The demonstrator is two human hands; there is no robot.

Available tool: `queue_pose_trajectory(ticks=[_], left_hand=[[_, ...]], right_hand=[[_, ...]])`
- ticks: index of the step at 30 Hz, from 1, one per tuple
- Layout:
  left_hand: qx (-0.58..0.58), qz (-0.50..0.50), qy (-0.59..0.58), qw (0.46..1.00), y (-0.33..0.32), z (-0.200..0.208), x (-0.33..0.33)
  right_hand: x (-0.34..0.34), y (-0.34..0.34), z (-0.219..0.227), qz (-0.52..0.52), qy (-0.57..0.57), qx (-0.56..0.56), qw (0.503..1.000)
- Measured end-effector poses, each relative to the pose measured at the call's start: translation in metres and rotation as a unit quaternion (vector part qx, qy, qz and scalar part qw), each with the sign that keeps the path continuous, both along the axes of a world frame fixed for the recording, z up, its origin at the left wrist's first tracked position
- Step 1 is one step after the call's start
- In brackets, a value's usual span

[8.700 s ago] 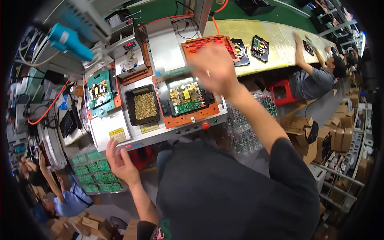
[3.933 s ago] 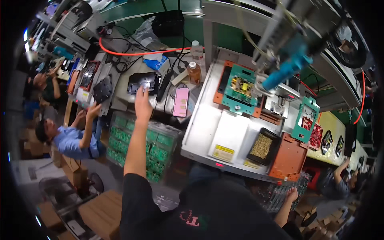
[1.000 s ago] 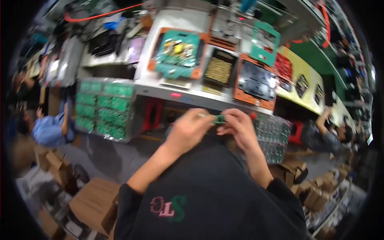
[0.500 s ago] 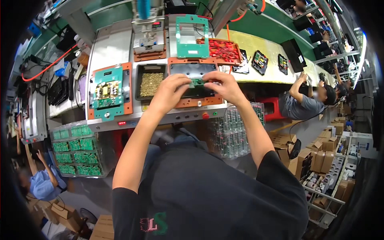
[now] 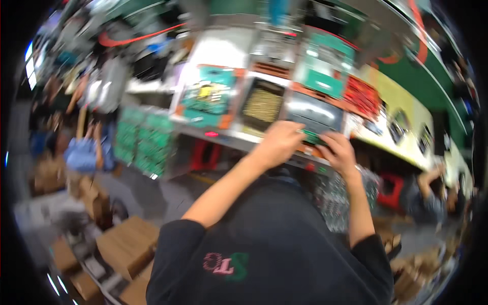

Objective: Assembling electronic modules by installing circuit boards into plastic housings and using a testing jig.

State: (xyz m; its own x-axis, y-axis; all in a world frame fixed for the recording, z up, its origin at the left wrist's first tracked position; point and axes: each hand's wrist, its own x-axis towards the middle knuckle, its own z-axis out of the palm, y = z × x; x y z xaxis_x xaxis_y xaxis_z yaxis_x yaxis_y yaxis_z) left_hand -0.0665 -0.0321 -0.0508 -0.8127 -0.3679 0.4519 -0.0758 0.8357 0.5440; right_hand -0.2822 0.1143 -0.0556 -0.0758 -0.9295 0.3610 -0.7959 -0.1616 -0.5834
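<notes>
A small green circuit board [image 5: 312, 136] is pinched at its left end by the fingertips of my left hand [image 5: 281, 143]. My right hand [image 5: 339, 151] grips its other end with thumb and fingers. Both hands are over the near part of a fixture that carries a dark, shiny panel [image 5: 316, 113]. To the left of that panel is a black bin of small brass-coloured pieces [image 5: 262, 105], probably screws. Motion blur hides the board's details.
A green and orange fixture with a populated circuit board [image 5: 206, 96] lies left of the bin. Behind the panel is a green frame [image 5: 325, 63]; right of it, a tray of red parts [image 5: 361, 96]. Stacked green boards [image 5: 142, 140] stand at lower left. Co-workers sit on both sides.
My view has swung left, so the bench now appears farther right and tilted, with heavy blur. Both hands still hold the small circuit board between them.
</notes>
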Motion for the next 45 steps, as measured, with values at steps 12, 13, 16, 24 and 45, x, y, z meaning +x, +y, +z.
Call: queue_pose_trajectory(ticks=[12, 13, 16, 24, 45], left_hand=[[-0.032, 0.637, -0.08, 0.766, -0.105, -0.047, 0.348], [-0.018, 0.686, -0.139, 0.714, -0.109, -0.071, 0.384], [0.03, 0.694, -0.254, 0.673, -0.126, -0.115, 0.446], [0.123, 0.636, -0.317, 0.693, -0.121, -0.19, 0.47], [0.076, 0.619, -0.316, 0.715, -0.129, -0.192, 0.468]], right_hand=[[0.026, 0.021, 0.006, -0.172, -0.004, 0.063, 0.983], [0.034, 0.012, 0.016, -0.194, 0.031, 0.04, 0.98], [0.049, -0.009, 0.029, -0.267, 0.014, -0.043, 0.963], [0.178, -0.122, 0.088, -0.138, 0.114, -0.069, 0.981], [0.306, -0.174, 0.071, 0.049, -0.015, 0.069, 0.996]])
